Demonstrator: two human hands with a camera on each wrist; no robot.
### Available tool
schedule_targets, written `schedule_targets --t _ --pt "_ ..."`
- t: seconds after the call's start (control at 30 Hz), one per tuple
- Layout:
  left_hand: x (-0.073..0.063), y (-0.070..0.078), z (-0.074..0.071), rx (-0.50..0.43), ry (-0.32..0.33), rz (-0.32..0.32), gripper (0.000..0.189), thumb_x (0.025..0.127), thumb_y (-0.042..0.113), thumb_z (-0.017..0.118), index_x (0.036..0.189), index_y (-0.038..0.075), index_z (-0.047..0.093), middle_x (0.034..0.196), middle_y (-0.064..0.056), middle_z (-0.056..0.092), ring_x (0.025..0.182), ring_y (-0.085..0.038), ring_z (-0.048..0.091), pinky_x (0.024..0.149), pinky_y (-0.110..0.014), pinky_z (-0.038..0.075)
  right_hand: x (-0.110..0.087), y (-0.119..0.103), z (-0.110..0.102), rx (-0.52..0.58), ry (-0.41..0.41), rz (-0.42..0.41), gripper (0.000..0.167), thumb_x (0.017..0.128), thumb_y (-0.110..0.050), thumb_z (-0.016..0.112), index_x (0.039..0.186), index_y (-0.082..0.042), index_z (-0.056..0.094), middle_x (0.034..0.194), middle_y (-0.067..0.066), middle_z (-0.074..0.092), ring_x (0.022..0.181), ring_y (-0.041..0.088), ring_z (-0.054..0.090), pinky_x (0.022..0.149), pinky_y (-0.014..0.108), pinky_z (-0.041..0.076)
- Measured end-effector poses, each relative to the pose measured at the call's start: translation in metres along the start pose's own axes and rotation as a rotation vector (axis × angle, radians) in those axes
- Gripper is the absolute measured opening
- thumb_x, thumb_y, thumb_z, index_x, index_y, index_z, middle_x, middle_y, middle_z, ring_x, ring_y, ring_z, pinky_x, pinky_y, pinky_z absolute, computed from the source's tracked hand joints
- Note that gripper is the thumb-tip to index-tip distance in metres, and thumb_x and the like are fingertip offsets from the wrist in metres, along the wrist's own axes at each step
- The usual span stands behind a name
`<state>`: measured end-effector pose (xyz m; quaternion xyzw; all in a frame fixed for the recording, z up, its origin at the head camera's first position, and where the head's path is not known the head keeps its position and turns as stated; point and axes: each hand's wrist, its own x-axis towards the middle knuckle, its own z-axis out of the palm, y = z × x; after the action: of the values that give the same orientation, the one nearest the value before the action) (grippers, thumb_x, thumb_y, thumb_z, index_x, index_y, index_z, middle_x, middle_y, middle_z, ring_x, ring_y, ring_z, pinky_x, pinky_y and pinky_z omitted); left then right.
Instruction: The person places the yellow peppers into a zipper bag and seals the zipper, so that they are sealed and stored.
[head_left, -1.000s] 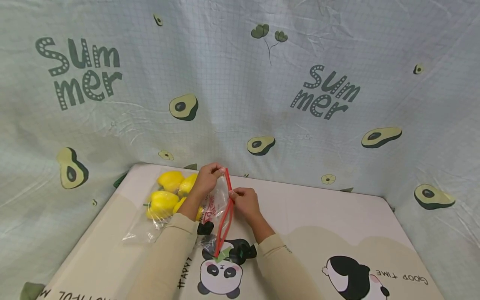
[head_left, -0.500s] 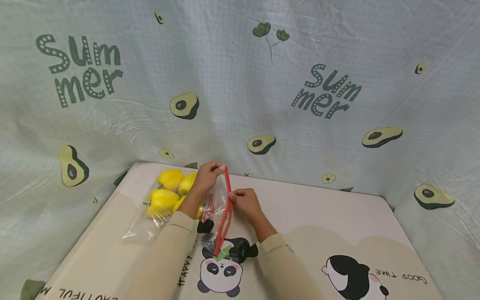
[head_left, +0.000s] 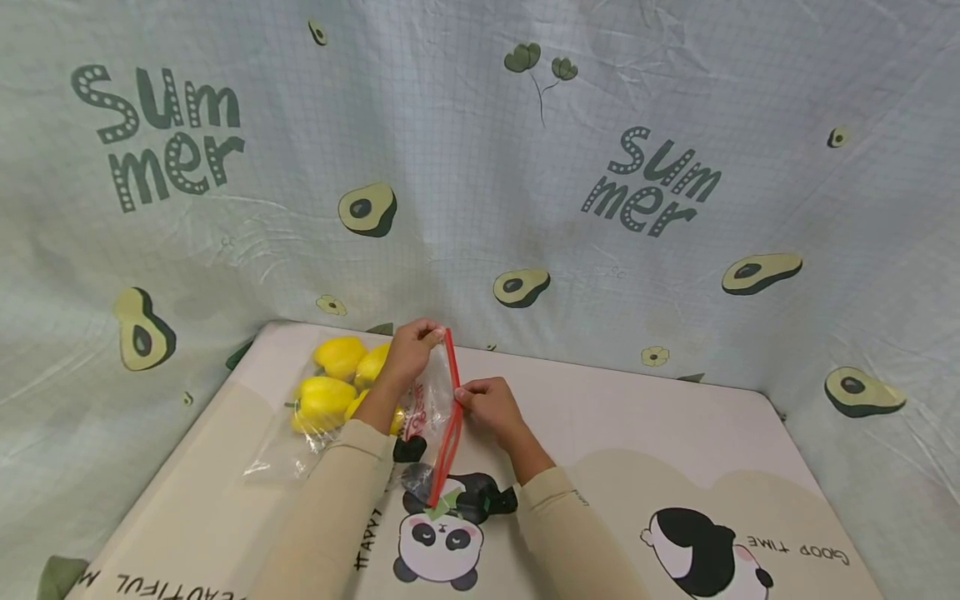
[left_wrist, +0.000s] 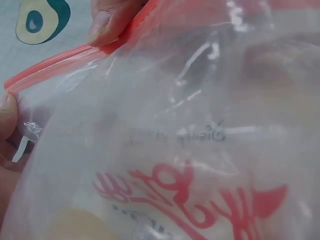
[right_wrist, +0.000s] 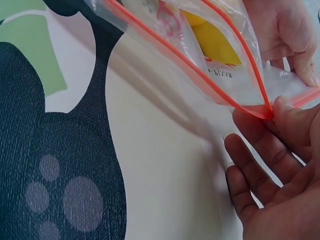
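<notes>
A clear zip bag (head_left: 432, 400) with a red zip (head_left: 451, 433) and red lettering lies on its side, holding several yellow bell peppers (head_left: 324, 400). My left hand (head_left: 406, 360) pinches the far end of the zip, its forearm crossing over the bag and hiding part of the peppers. My right hand (head_left: 491, 408) pinches the zip partway along between thumb and forefinger. In the right wrist view the red strips (right_wrist: 170, 52) part on the near side of my right fingers (right_wrist: 255, 135) and lie together on the far side. Printed lettering (left_wrist: 175, 195) fills the left wrist view.
The light table cover (head_left: 600, 417) carries printed pandas (head_left: 440, 542) and words. Behind it hangs a pale curtain (head_left: 465, 167) with avocado prints, close to the table's back edge. A dark green object (head_left: 62, 577) shows at the lower left corner.
My right hand has slid slightly along the zip toward me. The gap between the red strips on the near side looks narrower. My left hand keeps its pinch at the far end.
</notes>
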<state>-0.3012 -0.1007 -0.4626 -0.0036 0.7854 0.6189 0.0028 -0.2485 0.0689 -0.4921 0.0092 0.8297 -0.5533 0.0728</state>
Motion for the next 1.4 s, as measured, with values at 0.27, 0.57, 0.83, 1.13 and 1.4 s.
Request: schedule_targets --t 0.27,0.57,0.83,1.13,1.4 --pt "0.003 -0.001 -0.001 -0.007 0.007 -0.004 0.028 0.109 0.026 0.054 0.119 0.005 0.069 0.120 -0.017 0.067 0.111 -0.030 0.056 0.111 -0.047 0.049 -0.002 -0.001 -0.002 -0.030 -0.009 0.005 0.020 0.098 -0.016 0.070 0.099 0.001 0.081 0.076 0.003 0.064 0.068 0.015 0.052 0.055 0.023 0.043" --pt "0.003 -0.001 -0.002 -0.013 0.015 -0.018 0.027 0.109 0.025 0.054 0.119 0.004 0.068 0.122 -0.017 0.066 0.112 -0.030 0.056 0.112 -0.047 0.049 -0.009 -0.004 -0.001 -0.079 -0.033 0.006 0.019 0.098 -0.016 0.070 0.097 0.000 0.081 0.072 0.004 0.063 0.063 0.015 0.054 0.055 0.023 0.047" --pt "0.003 -0.001 -0.002 -0.021 0.009 -0.038 0.029 0.109 0.027 0.053 0.122 0.005 0.068 0.124 -0.017 0.066 0.114 -0.031 0.056 0.115 -0.048 0.048 -0.014 -0.002 -0.003 -0.067 -0.053 -0.013 0.020 0.098 -0.015 0.069 0.097 0.001 0.081 0.073 0.005 0.067 0.061 0.014 0.058 0.056 0.024 0.053" --pt "0.003 -0.001 -0.003 -0.001 0.019 -0.051 0.031 0.109 0.032 0.053 0.124 0.008 0.068 0.122 -0.016 0.068 0.107 -0.031 0.059 0.107 -0.047 0.054 -0.013 0.004 -0.006 0.026 -0.125 0.000 0.021 0.098 -0.014 0.069 0.100 0.004 0.080 0.080 0.010 0.073 0.063 0.015 0.068 0.062 0.032 0.065" --pt "0.004 -0.001 -0.002 0.001 0.027 -0.052 0.032 0.109 0.031 0.052 0.124 0.007 0.067 0.123 -0.016 0.067 0.106 -0.030 0.060 0.103 -0.045 0.056 -0.012 0.009 -0.008 0.039 -0.166 -0.032 0.024 0.097 -0.016 0.067 0.099 0.004 0.080 0.083 0.011 0.075 0.065 0.016 0.070 0.063 0.031 0.065"
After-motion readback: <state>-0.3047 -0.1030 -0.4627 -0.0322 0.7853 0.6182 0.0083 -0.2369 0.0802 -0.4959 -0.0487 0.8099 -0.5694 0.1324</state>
